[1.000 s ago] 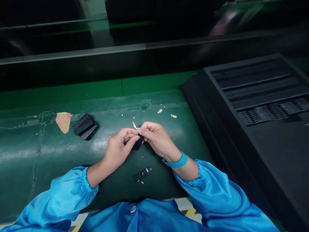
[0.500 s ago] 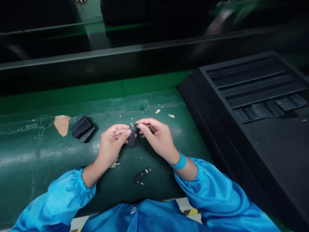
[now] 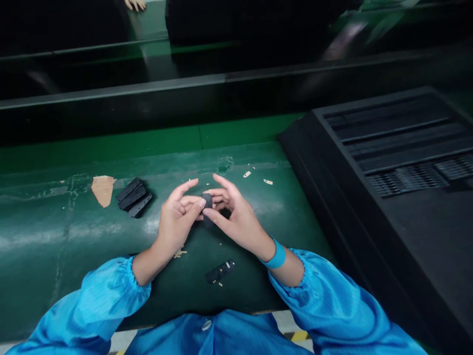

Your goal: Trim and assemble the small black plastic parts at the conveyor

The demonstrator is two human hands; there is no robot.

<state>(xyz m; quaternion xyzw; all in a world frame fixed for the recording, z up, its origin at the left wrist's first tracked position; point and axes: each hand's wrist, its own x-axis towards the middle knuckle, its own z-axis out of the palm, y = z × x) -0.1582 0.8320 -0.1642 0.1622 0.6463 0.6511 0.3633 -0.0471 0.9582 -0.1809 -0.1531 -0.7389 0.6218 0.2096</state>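
Between my hands is a small flat black plastic part (image 3: 208, 217), held upright above the green work surface. My left hand (image 3: 181, 211) pinches its left side between thumb and fingers, index finger raised. My right hand (image 3: 236, 214) grips the right side, thumb on the front and its index finger stretched out above. Beneath, a similar black part (image 3: 220, 272) with small light pieces on it lies on the surface. Partly hidden behind my left wrist is a small pile of cream strips (image 3: 180, 253).
Several black parts (image 3: 133, 198) lie stacked at the left beside a tan, tapered piece (image 3: 102, 191). Small cream scraps (image 3: 247, 174) are scattered beyond my hands. A large black slatted housing (image 3: 399, 148) stands at the right. Another person's hand (image 3: 136, 4) shows at the top.
My right thumb and fingers have closed on the black part, which has turned to a narrower view. Both index fingers have lifted. The view has shifted slightly.
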